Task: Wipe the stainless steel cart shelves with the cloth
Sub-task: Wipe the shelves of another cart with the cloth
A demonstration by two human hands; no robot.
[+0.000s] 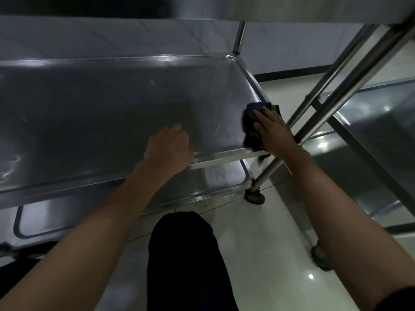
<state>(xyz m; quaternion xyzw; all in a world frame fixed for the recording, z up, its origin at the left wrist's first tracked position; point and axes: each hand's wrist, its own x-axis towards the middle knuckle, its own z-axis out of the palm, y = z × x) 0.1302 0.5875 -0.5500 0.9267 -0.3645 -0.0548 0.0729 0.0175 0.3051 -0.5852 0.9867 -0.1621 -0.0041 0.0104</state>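
1. The dark cloth (252, 122) lies bunched at the near right corner of the cart's middle shelf (101, 113), with a yellow-green edge showing at its far side; its long axis runs from the front rim away from you, along the shelf's right rim.
2. Your right hand (272, 131) lies flat on the cloth, fingers fairly straight and pointing away and slightly left, pressing it onto the steel.
3. Your left hand (169, 148) sits at the shelf's front rim, left of the cloth and apart from it, fingers curled under; you cannot tell whether it grips the rim or merely rests there.
4. The middle shelf is a shallow steel tray with raised edges, its long axis running left to right in front of you.
5. Below it shows the bottom shelf (215, 178), and a caster (254, 196) stands on the pale glossy floor (269, 254).
6. A slanted steel post (332, 102) crosses just right of your right hand.
7. A second steel cart (379, 135) stands to the right.
8. Your dark-trousered knee (186, 254) is between your forearms.
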